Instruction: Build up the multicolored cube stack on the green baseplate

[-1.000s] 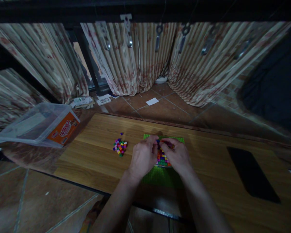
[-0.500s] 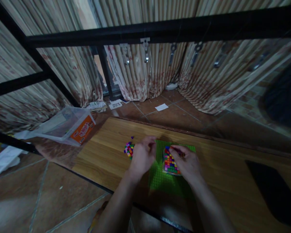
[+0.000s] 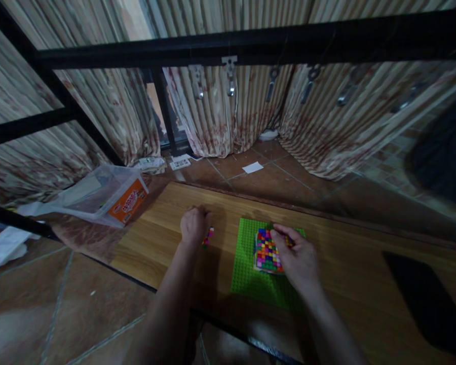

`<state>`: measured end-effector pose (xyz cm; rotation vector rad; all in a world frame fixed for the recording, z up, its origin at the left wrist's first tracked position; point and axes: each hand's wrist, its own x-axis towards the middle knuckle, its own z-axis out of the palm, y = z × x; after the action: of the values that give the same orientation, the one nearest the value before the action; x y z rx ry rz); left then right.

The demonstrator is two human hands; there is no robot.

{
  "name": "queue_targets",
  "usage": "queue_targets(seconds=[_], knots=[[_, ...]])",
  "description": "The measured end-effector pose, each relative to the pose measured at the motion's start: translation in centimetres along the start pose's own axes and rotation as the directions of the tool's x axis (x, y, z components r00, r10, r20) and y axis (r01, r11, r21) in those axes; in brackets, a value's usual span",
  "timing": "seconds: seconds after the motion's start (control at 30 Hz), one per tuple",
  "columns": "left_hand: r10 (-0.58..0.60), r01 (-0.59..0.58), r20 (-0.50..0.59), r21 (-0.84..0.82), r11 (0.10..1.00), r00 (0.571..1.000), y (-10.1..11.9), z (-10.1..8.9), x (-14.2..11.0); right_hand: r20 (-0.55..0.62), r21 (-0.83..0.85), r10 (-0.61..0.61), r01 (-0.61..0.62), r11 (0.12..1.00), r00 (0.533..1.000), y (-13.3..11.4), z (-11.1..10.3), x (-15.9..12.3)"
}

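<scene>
- Brick slab sits on the green baseplate, the visible part of its top pretty much packed with colours; the far right corner's covered, so can't say if that's done
- Right hand is at that corner, fingers bent, can't tell if they're gripping
- Some loose bricks aren't on yet; left hand is curled beside them, grip hidden

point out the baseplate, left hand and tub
Baseplate (image 3: 244,263), head view, bare green left side.
Left hand (image 3: 193,226), head view, back of the hand.
Tub (image 3: 128,204), head view, labelled end wall.
</scene>
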<state>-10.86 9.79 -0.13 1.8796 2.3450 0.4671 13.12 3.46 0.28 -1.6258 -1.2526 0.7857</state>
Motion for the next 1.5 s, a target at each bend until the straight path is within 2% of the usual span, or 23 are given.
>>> queue_targets(seconds=[0.2, 0.27, 0.3, 0.37, 0.43, 0.5, 0.57, 0.87, 1.1, 1.3, 1.5], knots=[[0.026, -0.026, 0.0, -0.027, 0.999, 1.0, 0.5, -0.3, 0.3, -0.004, 0.028, 0.018, -0.017, 0.999, 1.0, -0.4, 0.0, -0.1], [0.072, -0.072, -0.007, -0.142, 0.987, 0.997, 1.4, -0.5, -0.1, -0.018, 0.058, 0.04, -0.039, 0.998, 0.999, -0.5, 0.0, -0.1], [0.101, -0.102, -0.016, -0.256, 0.961, 0.995, 2.1, -0.5, -0.6, -0.025, 0.083, 0.054, -0.052, 0.995, 0.998, -0.5, 0.0, 0.0], [0.148, -0.139, -0.031, -0.579, 0.803, 0.988, 3.7, -0.5, -1.9, -0.031, 0.141, 0.082, -0.076, 0.987, 0.996, -0.4, 0.1, 0.1], [0.226, -0.139, 0.002, -0.784, 0.606, 0.974, 5.2, -0.2, -3.6, -0.033, 0.186, 0.104, -0.096, 0.978, 0.994, -0.1, 0.1, 0.2], [0.259, -0.115, 0.016, -0.867, 0.485, 0.966, 6.4, 0.0, -5.2, -0.029, 0.215, 0.114, -0.105, 0.971, 0.993, 0.1, 0.1, 0.3], [0.277, -0.108, 0.023, -0.888, 0.446, 0.961, 7.0, 0.1, -6.2, -0.022, 0.231, 0.115, -0.107, 0.967, 0.993, 0.1, 0.1, 0.3], [0.296, -0.208, -0.032, -0.781, 0.589, 0.955, 7.4, 0.1, -7.1, -0.03, 0.265, 0.111, -0.099, 0.959, 0.993, 0.0, 0.4, 0.3], [0.279, -0.256, -0.078, -0.681, 0.686, 0.957, 8.0, 0.5, -7.5, -0.028, 0.191, 0.063, -0.057, 0.98, 0.998, 0.5, 0.4, 0.4], [0.271, -0.278, -0.096, -0.548, 0.789, 0.958, 8.3, 1.0, -8.0, -0.014, -0.055, -0.057, 0.056, 0.997, 0.998, -0.8, 0.1, -0.1], [0.323, -0.342, -0.11, -0.307, 0.888, 0.94, 8.7, 0.8, -9.1, -0.019, -0.344, -0.204, 0.185, 0.92, 0.979, -1.9, -0.1, -0.3]])
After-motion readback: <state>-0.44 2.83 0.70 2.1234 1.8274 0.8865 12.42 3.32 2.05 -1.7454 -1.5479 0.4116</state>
